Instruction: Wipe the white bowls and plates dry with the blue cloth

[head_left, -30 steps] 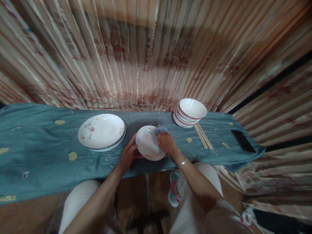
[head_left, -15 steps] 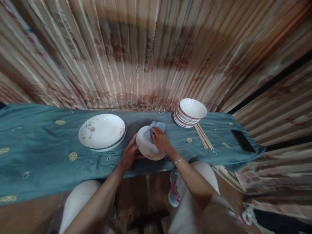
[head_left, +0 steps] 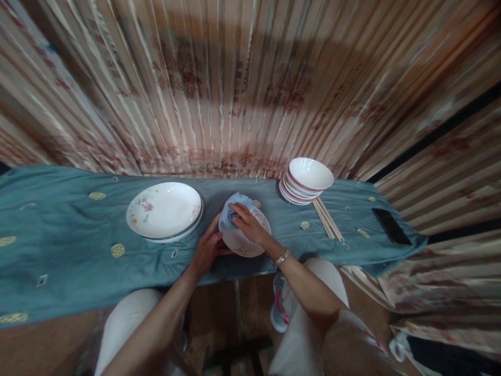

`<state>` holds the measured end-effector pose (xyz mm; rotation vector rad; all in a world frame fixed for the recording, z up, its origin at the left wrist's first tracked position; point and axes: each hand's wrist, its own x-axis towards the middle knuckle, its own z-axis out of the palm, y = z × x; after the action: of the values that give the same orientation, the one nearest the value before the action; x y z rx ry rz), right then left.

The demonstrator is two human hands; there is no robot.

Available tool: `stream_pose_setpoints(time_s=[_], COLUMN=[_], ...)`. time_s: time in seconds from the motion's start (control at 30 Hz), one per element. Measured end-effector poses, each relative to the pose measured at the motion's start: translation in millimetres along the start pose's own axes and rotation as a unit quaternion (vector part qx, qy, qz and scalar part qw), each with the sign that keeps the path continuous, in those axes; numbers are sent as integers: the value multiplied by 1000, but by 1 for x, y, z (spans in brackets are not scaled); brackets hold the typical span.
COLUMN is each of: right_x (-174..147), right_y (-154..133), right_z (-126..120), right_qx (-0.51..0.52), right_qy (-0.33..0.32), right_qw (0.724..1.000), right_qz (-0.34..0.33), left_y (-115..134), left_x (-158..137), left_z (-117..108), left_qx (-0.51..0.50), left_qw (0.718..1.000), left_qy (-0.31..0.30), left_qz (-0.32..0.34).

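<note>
Leftward over the plate (head_left: 245, 244) goes the right hand (head_left: 248, 224) with its blue cloth (head_left: 237, 201): half a second ago the cloth lies at the far middle of the plate, and a second ago at its right side, whereas now it covers the far left part. With that shift, the floral print at the plate's right rim shows again. The left hand (head_left: 206, 248) keeps its place, clamped on the plate's left edge, thumb at the rim and fingers around the side. The right hand's fingers close on the bunched cloth and press it against the plate's upper face; a bracelet (head_left: 282, 258) circles that wrist.

The plate is near the front edge of the worktop (head_left: 78, 261), between the two stacks; whether it rests there or is held just above, I cannot tell. To its left, near the left hand, is a stack of big plates (head_left: 164, 211), the top one flower-printed. Farther back on the right stand stacked bowls (head_left: 309, 177) with red bands. Several chopsticks (head_left: 327, 219) lie side by side just beside them, and a dark phone (head_left: 391, 226) lies near the worktop's right end. Behind hangs a pleated curtain (head_left: 219, 94).
</note>
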<state>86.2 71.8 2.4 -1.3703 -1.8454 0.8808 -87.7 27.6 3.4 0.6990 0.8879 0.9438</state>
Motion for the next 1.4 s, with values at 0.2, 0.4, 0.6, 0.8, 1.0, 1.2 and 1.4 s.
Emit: stream_pose_setpoints(time_s=[0.2,0.4,0.6,0.8,1.0,1.2,1.4], right_x=[-4,-8,-13,-19,-21,-27,-32], right_y=[-12,-13,-13,-14,-12,-18,-14], right_z=[6,7,4,3,-1,-12,-21], right_qx=[49,97,164,213,234,232,215], right_qy=[-37,-66,-93,-118,-140,-194,-262], right_qw=[998,993,981,969,962,953,940], right_qz=[-3,-17,-50,-30,-14,9,33], left_y=[1,-1,-5,-2,0,3,2], left_x=[-1,1,4,3,2,1,3], left_z=[1,0,-4,-1,1,2,-1], left_qx=[7,4,-6,-12,-22,-20,-23], left_qw=[1000,1000,1000,1000,1000,1000,1000], left_qy=[6,-5,-8,6,9,12,-16], left_qz=[6,6,-4,-11,-8,-2,-9])
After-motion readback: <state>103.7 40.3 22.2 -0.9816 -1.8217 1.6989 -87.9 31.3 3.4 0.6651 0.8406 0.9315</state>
